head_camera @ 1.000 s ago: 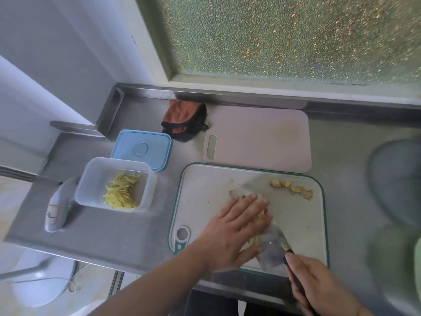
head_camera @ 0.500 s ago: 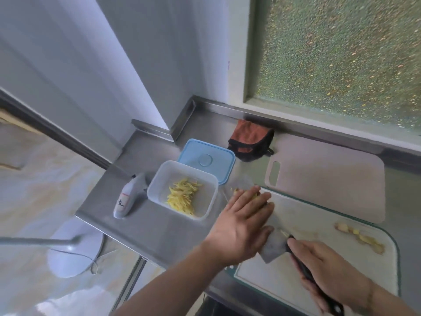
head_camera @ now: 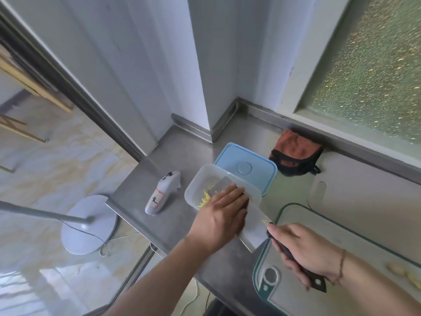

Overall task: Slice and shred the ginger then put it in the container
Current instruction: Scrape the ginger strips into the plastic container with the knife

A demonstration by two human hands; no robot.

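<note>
A clear plastic container (head_camera: 194, 187) stands on the steel counter with yellow ginger shreds (head_camera: 205, 197) inside. My right hand (head_camera: 303, 247) grips the black handle of a cleaver (head_camera: 252, 226), whose wide blade reaches over the container's rim. My left hand (head_camera: 222, 216) lies flat with straight fingers on the blade above the container, hiding whatever is under it. A few ginger pieces (head_camera: 401, 271) lie on the white cutting board (head_camera: 341, 229) at the right edge.
The container's blue lid (head_camera: 246, 167) lies just behind it. A white handheld device (head_camera: 161, 193) rests to its left near the counter edge. An orange and black pouch (head_camera: 296, 153) and a pink cutting board (head_camera: 369, 185) sit toward the window. A fan base (head_camera: 88, 224) stands on the floor.
Both hands carried the cleaver blade, with shreds held on it, left from the cutting board to over the container. The view swung left with them.
</note>
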